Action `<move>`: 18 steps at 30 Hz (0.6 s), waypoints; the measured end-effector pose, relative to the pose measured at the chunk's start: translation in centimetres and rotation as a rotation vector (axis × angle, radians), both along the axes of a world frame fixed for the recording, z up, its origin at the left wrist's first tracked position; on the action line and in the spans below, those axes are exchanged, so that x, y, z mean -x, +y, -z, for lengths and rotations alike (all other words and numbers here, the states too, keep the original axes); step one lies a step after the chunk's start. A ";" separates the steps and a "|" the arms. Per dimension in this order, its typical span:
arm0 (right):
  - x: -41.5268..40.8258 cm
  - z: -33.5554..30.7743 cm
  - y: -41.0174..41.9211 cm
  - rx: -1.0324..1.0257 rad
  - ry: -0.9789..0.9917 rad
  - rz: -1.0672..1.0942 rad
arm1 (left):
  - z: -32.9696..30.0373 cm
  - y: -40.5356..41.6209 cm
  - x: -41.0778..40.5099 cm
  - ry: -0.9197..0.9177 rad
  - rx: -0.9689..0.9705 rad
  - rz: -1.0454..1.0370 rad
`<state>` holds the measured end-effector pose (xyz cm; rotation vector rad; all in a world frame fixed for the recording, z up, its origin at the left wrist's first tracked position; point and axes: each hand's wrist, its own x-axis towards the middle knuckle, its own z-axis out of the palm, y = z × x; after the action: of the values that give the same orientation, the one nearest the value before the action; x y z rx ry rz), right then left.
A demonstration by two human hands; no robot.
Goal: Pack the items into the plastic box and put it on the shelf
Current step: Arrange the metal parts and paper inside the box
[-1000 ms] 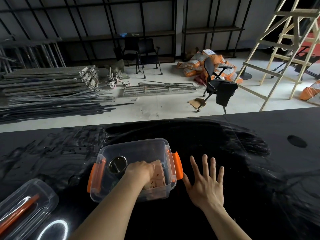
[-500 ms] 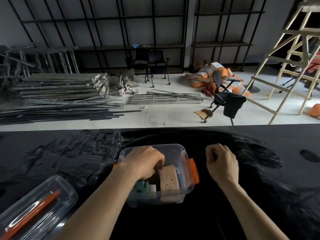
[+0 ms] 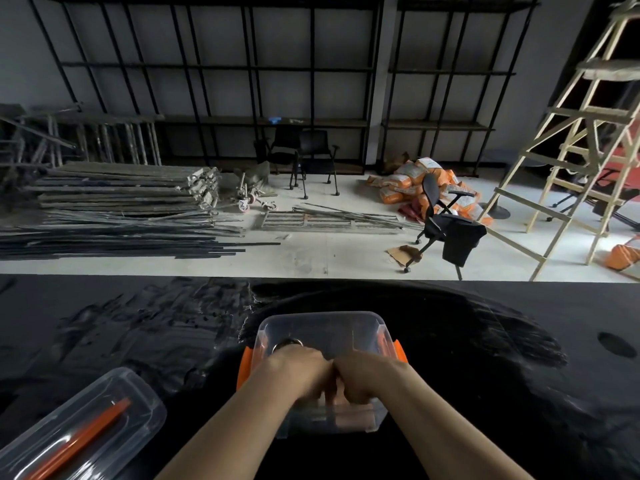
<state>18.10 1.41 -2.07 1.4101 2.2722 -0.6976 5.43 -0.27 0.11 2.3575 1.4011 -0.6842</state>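
Step in hand: packing judged under way; items are being pressed or arranged inside the clear plastic box with orange side latches [image 3: 322, 332], which stands lidless on the black surface [image 3: 519, 358], near its front edge and about midway along.
Left hand: the left hand [image 3: 301, 372] is lowered into the box, fingers curled down and closed together; what is gripped beneath cannot be told.
Right hand: the right hand [image 3: 367, 375] is set knuckle to knuckle against the left, also curled inside the box; a tan block-like item [image 3: 349, 415] is seen through the front wall below it, contact not confirmed.
Contents: a round metal object [image 3: 287, 342] is partly seen at the box's left side.
Lid: the clear plastic lid with orange handle [image 3: 83, 424] lies at the front-left corner of the surface, well apart from the box.
Next move, judged: hands to be withdrawn, lid fetched and seated squarely, latches closed, then carried to the black metal shelf [image 3: 259, 121] across the room.
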 end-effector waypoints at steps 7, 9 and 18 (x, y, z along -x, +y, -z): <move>-0.1 0.6 0.8 0.053 -0.072 0.026 | -1.3 -0.9 0.7 0.125 -0.145 0.067; -0.2 0.8 1.0 0.057 -0.059 0.052 | -1.5 -1.3 1.4 0.140 -0.269 0.132; 0.0 1.9 1.6 0.049 -0.040 0.042 | -1.1 -1.6 3.7 -0.130 -0.481 0.269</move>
<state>18.14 2.98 -3.93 1.4395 2.1865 -0.7269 1.74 -1.89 1.16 2.9392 1.3177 -0.2639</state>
